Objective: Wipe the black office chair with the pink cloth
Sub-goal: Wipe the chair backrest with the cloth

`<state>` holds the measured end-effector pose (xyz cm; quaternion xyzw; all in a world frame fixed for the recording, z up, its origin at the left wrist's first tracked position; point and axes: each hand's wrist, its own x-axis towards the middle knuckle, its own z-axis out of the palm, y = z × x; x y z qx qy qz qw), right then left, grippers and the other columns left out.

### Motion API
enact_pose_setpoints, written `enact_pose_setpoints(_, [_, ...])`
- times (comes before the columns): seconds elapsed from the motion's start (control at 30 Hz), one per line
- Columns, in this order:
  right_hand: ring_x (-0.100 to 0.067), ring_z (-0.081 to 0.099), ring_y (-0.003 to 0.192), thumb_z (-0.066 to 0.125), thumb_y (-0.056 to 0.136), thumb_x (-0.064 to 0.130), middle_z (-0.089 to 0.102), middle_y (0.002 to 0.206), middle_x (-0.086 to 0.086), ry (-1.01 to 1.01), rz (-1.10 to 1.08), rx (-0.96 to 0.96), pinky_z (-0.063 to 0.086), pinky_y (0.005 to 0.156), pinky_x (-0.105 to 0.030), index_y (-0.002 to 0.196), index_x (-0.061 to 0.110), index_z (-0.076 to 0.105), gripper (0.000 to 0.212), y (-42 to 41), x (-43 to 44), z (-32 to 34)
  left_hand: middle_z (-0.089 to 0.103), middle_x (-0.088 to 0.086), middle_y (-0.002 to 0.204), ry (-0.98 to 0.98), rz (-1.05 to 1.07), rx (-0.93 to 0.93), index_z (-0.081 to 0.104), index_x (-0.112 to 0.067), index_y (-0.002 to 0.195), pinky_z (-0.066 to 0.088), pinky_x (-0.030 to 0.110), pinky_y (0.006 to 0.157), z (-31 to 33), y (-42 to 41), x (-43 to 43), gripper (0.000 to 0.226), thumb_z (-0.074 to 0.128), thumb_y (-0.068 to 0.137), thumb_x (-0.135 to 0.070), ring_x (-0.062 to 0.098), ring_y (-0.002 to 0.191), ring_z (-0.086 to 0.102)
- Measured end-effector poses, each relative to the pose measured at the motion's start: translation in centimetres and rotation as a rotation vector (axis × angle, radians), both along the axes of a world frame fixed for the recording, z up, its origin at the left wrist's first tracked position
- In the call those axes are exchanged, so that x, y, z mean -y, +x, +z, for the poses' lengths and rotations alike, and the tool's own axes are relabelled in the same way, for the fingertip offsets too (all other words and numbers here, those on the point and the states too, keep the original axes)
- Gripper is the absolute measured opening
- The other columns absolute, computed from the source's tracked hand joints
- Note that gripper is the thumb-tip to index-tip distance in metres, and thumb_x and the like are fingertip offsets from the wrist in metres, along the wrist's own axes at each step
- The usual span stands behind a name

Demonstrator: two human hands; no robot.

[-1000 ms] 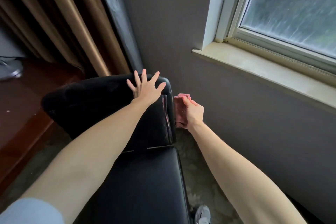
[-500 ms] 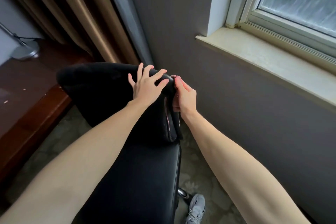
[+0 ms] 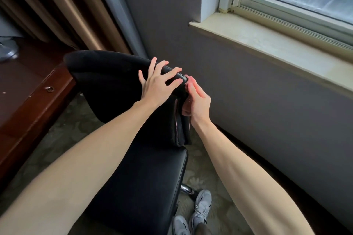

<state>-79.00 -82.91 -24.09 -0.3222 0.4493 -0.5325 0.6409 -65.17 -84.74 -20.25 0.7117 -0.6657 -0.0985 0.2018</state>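
Pink cloth (image 3: 186,80), seemingly under right hand (image 3: 197,103), against black office chair (image 3: 114,80).

Lying underfoot, a patterned grey-green floor (image 3: 63,135), bearing the black office chair (image 3: 145,173) on its chrome base and two grey sneakers (image 3: 200,210) standing beside it.

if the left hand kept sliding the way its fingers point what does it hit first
Probably the right hand and the bit of pink cloth it presses on the chair back's edge. The left hand's fingers point that way; depth is unclear.
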Motion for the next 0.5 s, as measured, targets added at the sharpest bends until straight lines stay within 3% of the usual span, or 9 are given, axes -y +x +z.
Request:
enact_pose_setpoints(0.07, [0.001,0.049,0.059,0.060,0.096,0.033,0.068,0.093,0.011,-0.041,0.015,-0.021,0.039,0.051,-0.017,0.120,0.031,0.069,0.026,-0.3,0.0,0.2,0.031,-0.010,0.157,-0.004,-0.005,-0.007,0.057,-0.050,0.131,-0.007,0.062,0.116,0.0,-0.3,-0.2,0.036,0.053,0.095,-0.054,0.012,0.152,-0.001])
enact_pose_setpoints(0.13, [0.003,0.045,0.072,0.060,0.096,0.035,0.068,0.107,0.012,-0.080,0.036,-0.044,0.038,0.061,-0.014,0.124,0.035,0.066,0.029,-0.5,-0.5,-0.6,0.030,-0.010,0.157,-0.001,-0.007,-0.012,0.057,-0.050,0.131,-0.007,0.062,0.116,0.0,-0.4,-0.3,0.036,0.053,0.095,-0.054,0.012,0.152,-0.002])
enact_pose_setpoints(0.2, [-0.004,0.048,0.077,0.059,0.097,0.035,0.070,0.111,0.011,-0.074,0.048,-0.074,0.041,0.064,-0.019,0.126,0.039,0.064,0.030,-0.7,-1.4,-1.9,0.030,-0.010,0.158,0.011,-0.004,-0.021,0.057,-0.050,0.131,-0.008,0.062,0.115,-0.1,-0.7,-0.3,0.036,0.053,0.096,-0.053,0.011,0.152,-0.003])
enact_pose_setpoints(0.3, [-0.013,0.059,0.075,0.057,0.098,0.036,0.069,0.100,0.011,-0.032,0.080,-0.121,0.051,0.066,-0.030,0.125,0.046,0.062,0.029,-1.2,-2.5,-3.8,0.028,-0.011,0.159,0.026,0.003,-0.036,0.057,-0.051,0.131,-0.009,0.062,0.115,-0.1,-0.8,-0.3,0.036,0.053,0.095,-0.052,0.009,0.152,-0.005])
enact_pose_setpoints(0.37, [-0.009,0.059,0.074,0.057,0.098,0.031,0.067,0.099,0.009,-0.032,0.082,-0.112,0.049,0.066,-0.025,0.126,0.041,0.063,0.030,-1.4,-2.3,-4.1,0.025,-0.012,0.160,0.026,0.013,-0.043,0.056,-0.051,0.132,-0.011,0.061,0.115,-0.1,-0.9,-0.2,0.036,0.053,0.095,-0.052,0.008,0.151,-0.008])
enact_pose_setpoints(0.43, [-0.005,0.066,0.088,0.057,0.098,0.023,0.070,0.114,0.005,-0.040,0.070,-0.058,0.051,0.076,-0.017,0.129,0.028,0.064,0.031,-1.6,-1.3,-3.8,0.020,-0.013,0.162,0.029,0.025,-0.052,0.054,-0.052,0.133,-0.012,0.061,0.115,-0.2,-1.0,-0.3,0.038,0.053,0.096,-0.051,0.008,0.151,-0.010])
enact_pose_setpoints(0.5, [-0.004,0.066,0.087,0.058,0.098,0.021,0.068,0.124,0.000,-0.059,0.101,-0.017,0.051,0.074,-0.012,0.129,0.023,0.063,0.032,-1.8,-0.2,-3.1,0.015,-0.013,0.164,0.029,0.042,-0.040,0.051,-0.053,0.136,-0.013,0.061,0.115,-0.2,-1.4,-0.5,0.039,0.052,0.097,-0.050,0.009,0.151,-0.012])
